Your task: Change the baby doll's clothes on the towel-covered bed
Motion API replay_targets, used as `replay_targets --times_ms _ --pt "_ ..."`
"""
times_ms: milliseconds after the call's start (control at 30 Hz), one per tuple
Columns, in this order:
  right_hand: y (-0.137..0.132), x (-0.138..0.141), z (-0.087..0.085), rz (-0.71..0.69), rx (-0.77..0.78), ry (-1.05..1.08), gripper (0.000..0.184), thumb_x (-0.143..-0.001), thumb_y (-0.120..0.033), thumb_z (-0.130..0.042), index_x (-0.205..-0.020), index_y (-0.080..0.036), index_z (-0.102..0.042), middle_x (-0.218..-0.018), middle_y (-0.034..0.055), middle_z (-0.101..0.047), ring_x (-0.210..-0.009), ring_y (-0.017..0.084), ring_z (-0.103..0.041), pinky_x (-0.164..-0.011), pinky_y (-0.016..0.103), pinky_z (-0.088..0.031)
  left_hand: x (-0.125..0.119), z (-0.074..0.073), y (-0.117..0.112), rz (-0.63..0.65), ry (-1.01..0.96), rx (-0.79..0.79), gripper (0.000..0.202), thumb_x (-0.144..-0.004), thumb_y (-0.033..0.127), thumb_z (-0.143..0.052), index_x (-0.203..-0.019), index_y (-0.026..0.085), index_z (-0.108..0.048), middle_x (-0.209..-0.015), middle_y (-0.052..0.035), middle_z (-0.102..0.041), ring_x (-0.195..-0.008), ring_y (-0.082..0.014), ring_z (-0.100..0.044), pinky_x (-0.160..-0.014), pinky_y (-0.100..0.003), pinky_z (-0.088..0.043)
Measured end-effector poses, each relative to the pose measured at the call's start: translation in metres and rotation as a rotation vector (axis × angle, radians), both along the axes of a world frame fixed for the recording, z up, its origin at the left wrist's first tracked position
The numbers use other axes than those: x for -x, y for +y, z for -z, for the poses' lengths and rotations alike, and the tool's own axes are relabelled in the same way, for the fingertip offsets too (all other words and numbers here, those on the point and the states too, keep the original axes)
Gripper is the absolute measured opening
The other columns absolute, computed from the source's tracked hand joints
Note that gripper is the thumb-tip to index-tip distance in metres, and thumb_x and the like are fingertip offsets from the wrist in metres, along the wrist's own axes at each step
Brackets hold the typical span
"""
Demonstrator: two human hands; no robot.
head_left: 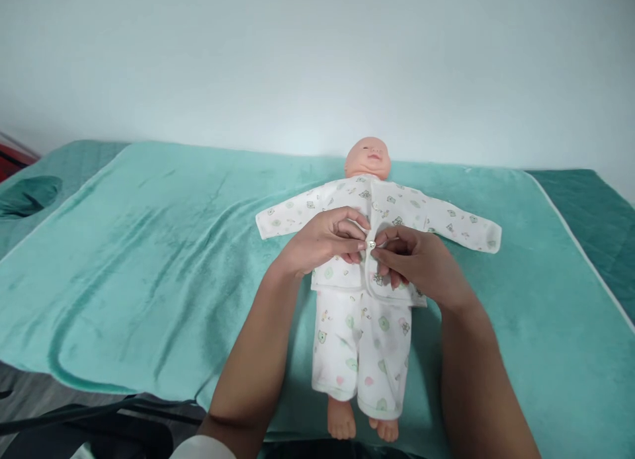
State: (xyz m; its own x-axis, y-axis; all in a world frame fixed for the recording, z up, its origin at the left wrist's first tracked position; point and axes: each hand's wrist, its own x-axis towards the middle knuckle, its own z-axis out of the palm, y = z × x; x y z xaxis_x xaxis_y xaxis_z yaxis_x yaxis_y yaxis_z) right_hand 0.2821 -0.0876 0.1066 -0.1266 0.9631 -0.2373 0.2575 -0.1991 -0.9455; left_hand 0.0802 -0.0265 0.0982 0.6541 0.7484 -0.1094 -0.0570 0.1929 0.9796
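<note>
A baby doll (pixel 366 156) lies on its back, dressed in a white printed jacket (pixel 342 193) and matching trousers (pixel 337 343). At the middle of the chest, my left hand (pixel 333 237) pinches the jacket's front edge beside a small button (pixel 372 245). From the other side, my right hand (pixel 414 257) also has thumb and forefinger closed on the front edge at that button. Whether the button is through its hole I cannot tell. Both sleeves stretch out sideways, and the doll's bare feet (pixel 341 419) stick out of the trouser legs.
A green plush cover (pixel 149 247) with some folds spreads under the doll. It lies over a darker quilted bed surface (pixel 585 214), which has an oval hole (pixel 30 194) at the left end. A pale wall (pixel 248 62) rises behind. Dark items lie at the lower left.
</note>
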Motion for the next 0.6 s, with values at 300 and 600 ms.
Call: replay_targets --times_ms 300,600 --pt "0.0007 0.0021 0.001 0.018 0.001 0.038 0.017 -0.087 -0.032 -0.068 -0.094 -0.018 -0.063 -0.063 0.0005 -0.068 -0.042 0.008 -0.055 -0.04 0.015 -0.039 -0.004 -0.0073 -0.0058 -0.029 0.064 -0.086 0.021 -0.083 0.024 -0.073 -0.099 0.017 -0.061 -0.078 0.0003 -0.068 -0.066 -0.0129 -0.069 -0.06 -0.024 -0.06" --pt "0.002 0.0011 0.0034 0.012 -0.006 0.105 0.021 -0.087 -0.035 -0.07 -0.095 -0.016 -0.065 -0.063 0.0012 -0.068 -0.041 0.008 -0.053 -0.039 0.016 -0.036 -0.0048 -0.0048 -0.0054 -0.046 0.096 -0.141 0.019 -0.084 0.027 -0.072 -0.096 0.017 -0.06 -0.076 0.001 -0.068 -0.066 -0.0125 -0.07 -0.059 -0.022 -0.059"
